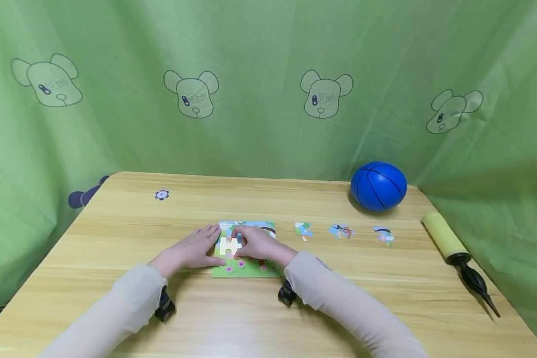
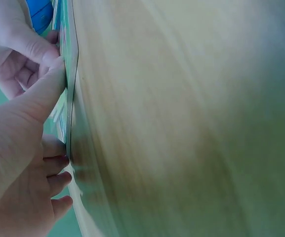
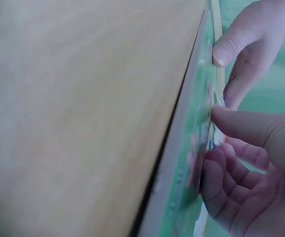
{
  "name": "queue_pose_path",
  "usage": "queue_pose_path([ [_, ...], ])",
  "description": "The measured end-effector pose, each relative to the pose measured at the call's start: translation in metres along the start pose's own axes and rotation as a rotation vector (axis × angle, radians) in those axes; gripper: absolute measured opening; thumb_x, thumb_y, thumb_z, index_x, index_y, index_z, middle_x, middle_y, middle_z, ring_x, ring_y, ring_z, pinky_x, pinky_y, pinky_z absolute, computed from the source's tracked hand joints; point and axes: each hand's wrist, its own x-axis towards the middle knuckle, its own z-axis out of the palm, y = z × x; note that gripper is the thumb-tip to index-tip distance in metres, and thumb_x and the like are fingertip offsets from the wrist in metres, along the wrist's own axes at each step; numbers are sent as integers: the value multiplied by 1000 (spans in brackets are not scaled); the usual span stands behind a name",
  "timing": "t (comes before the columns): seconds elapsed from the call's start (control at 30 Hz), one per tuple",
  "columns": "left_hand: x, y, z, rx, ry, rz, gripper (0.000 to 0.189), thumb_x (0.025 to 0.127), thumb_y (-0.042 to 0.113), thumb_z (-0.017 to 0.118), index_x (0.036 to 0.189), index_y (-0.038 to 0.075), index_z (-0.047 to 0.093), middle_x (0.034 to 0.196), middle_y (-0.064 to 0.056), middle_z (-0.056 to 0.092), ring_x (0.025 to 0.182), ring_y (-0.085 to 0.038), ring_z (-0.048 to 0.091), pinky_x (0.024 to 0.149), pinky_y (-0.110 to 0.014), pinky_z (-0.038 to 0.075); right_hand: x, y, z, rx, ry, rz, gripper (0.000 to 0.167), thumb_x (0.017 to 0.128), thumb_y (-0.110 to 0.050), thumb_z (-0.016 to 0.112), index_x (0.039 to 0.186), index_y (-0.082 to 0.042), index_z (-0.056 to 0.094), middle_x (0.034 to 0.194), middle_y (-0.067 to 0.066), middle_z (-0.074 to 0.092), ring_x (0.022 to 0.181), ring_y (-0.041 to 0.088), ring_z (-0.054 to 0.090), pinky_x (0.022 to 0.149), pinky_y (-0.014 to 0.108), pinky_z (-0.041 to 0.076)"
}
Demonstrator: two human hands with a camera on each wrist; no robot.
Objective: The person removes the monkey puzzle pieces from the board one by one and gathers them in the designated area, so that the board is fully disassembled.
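Note:
A jigsaw puzzle board (image 1: 250, 271) with a green, flowery picture lies on the table, a pale bare patch showing in its left half. My left hand (image 1: 198, 247) rests at the board's left side, fingers stretched toward the upper corner and thumb on the lower edge. Over the middle of the board is my right hand (image 1: 261, 244), its thumb and forefinger pinching a puzzle piece beside the bare patch; the fingers hide most of that piece. In the right wrist view, the right thumb (image 3: 246, 123) is right at the board's surface.
Loose puzzle pieces lie in a row to the right: one (image 1: 303, 230), a second (image 1: 341, 231) and a third (image 1: 384, 234). Behind them sits a blue ball (image 1: 378, 186). A yellow and black hand pump (image 1: 447, 241) lies along the right edge. A poker chip (image 1: 162, 195) is at back left.

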Motion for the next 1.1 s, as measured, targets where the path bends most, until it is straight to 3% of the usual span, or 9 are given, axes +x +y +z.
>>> queue_pose_path([
  [0.2,0,0,-1,0,-3,3,88,86,52,55,141,-10,23,148,-24,17,135,-38,14,109,-48,13,-1,6,-2,243,48,13,14,89,-7,60,102,-11,59,68,5,54,44,12,45,37,22,38],
  [0.37,-1,0,-1,-3,-4,0,89,86,52,56,141,-10,22,147,-24,16,134,-39,14,109,-49,13,0,10,-3,354,105,29,5,91,-8,58,94,-9,62,70,4,55,47,14,47,39,23,40],
  [0.57,-2,1,-1,-8,-2,-6,89,86,52,56,141,-9,22,148,-23,15,135,-37,13,110,-47,12,-4,15,-7,462,144,30,5,89,-5,59,92,-4,63,71,4,55,53,16,51,46,27,48],
  [0.87,-2,1,-1,-3,-4,1,88,86,51,56,141,-9,22,148,-24,15,135,-38,13,109,-48,12,-37,31,-28,453,156,59,7,88,-8,62,93,-4,64,75,6,55,62,18,53,54,33,51],
  [1.1,-2,1,-1,-4,-3,-3,88,86,50,56,141,-9,23,148,-23,15,135,-37,13,109,-47,12,-68,61,-42,399,161,60,6,86,-6,62,90,-2,63,70,8,57,57,22,51,48,29,47],
])
